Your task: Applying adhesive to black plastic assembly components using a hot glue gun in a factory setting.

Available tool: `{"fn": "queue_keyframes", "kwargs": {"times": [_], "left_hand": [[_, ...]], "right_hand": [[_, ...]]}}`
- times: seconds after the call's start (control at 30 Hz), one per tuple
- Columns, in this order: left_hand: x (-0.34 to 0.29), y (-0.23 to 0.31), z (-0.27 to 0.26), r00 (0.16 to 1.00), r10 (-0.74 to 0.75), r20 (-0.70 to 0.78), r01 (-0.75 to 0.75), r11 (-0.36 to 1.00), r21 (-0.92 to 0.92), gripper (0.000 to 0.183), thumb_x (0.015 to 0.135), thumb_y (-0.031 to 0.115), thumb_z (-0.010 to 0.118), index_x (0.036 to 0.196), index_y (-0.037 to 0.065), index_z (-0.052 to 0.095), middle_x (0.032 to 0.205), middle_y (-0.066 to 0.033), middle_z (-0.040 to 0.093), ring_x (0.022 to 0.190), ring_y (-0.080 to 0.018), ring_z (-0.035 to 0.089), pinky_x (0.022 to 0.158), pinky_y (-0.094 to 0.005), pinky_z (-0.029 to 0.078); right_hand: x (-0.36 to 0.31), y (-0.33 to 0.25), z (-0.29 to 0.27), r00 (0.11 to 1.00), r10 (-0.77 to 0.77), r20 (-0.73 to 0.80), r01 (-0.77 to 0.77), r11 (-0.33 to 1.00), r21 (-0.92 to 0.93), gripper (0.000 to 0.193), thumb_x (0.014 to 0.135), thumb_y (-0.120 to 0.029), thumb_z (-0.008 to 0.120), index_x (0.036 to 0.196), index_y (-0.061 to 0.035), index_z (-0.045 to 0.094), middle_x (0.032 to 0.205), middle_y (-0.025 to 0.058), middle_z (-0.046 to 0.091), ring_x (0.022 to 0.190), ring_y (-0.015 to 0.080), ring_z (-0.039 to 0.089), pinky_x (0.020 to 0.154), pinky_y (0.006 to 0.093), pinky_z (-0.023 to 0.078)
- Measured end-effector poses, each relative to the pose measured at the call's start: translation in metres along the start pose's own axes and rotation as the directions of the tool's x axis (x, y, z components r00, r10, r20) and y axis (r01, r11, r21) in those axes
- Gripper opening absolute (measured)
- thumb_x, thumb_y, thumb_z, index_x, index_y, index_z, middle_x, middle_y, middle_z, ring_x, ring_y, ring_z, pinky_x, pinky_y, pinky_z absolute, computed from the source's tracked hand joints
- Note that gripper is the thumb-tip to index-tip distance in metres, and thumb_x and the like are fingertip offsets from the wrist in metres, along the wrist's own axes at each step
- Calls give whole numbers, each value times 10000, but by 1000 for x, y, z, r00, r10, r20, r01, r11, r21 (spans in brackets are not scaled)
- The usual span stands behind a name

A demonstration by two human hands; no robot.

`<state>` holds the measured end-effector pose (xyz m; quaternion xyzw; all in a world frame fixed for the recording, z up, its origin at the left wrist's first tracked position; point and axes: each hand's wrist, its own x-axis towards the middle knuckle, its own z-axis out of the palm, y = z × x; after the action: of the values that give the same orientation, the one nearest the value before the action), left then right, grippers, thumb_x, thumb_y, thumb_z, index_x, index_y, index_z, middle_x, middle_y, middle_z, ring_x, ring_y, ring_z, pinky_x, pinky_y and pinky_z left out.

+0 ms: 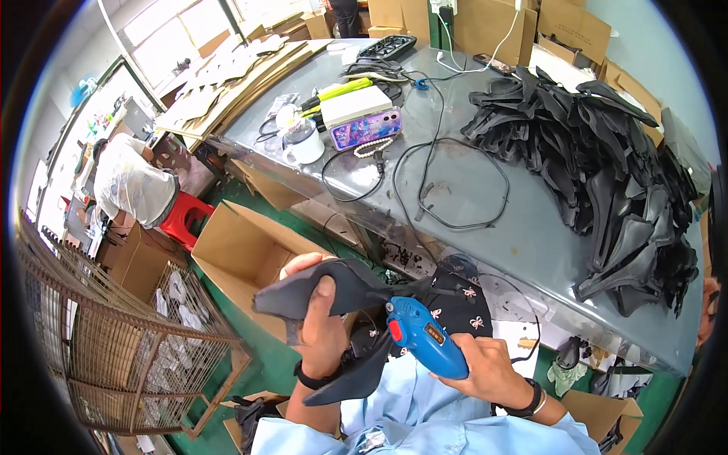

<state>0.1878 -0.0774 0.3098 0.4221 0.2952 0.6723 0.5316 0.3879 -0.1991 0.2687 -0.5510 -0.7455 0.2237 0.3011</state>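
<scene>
My left hand point(322, 337) is closed on a black curved molded piece point(334, 284), thumb on its near face and fingers behind. A long flap point(356, 379) of black material hangs below that wrist; whether it belongs to the same piece I cannot tell. In my right hand point(491, 371) is a blue hand-held power tool point(426, 337) with a red button and a small display, its handle wrapped by my fingers. The tool's tip is right at the piece's narrow right end; the exact contact is too small to make out.
A grey table point(455, 186) stands ahead, with a heap of black molded pieces point(576, 144), loose cords, a white jar point(305, 144) and a purple-cased phone point(366, 129). An open cardboard box point(250, 246) and a rusty wire cage point(129, 356) are left. Farther off, a person sits on a red stool point(184, 220).
</scene>
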Motion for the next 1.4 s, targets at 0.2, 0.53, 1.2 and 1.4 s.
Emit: {"fn": "queue_keyframes", "kwargs": {"times": [0.2, 0.53, 1.2, 1.4], "left_hand": [[-13, -9, 10, 997, 46, -63, -47, 999, -10, 324, 820, 81, 581, 1119, 35, 466, 1009, -116, 540, 927, -204, 541, 858, -324, 436], [-28, -21, 20, 992, 55, -115, -56, 998, -5, 316, 810, 77, 578, 1101, 24, 465, 1022, -136, 540, 942, -215, 550, 885, -327, 438], [2, 3, -7, 854, -370, 366, 194, 879, 436, 306, 795, -45, 539, 1090, 7, 479, 1012, -106, 582, 942, -190, 573, 845, -294, 454], [-3, -8, -19, 731, -385, 563, 85, 871, 485, 373, 864, 88, 556, 1194, -22, 420, 1082, -128, 592, 1011, -227, 580, 895, -341, 445]], "right_hand": [[6, -14, -2, 999, 23, -22, -21, 995, 102, 545, 676, -323, 809, 982, 24, 521, 727, 157, 645, 618, 279, 668, 565, 336, 533], [8, -24, 3, 994, 112, 17, -113, 961, 251, 585, 694, -351, 807, 1004, 35, 494, 770, 163, 653, 652, 267, 680, 597, 318, 544], [4, -16, -1, 994, -49, -102, 44, 998, -50, 539, 625, -158, 791, 1047, 32, 515, 724, 126, 625, 622, 247, 624, 577, 325, 461], [5, -20, 0, 992, -69, -109, 71, 997, 11, 520, 632, -160, 798, 1024, 34, 518, 707, 122, 631, 584, 255, 633, 545, 335, 476]]}}
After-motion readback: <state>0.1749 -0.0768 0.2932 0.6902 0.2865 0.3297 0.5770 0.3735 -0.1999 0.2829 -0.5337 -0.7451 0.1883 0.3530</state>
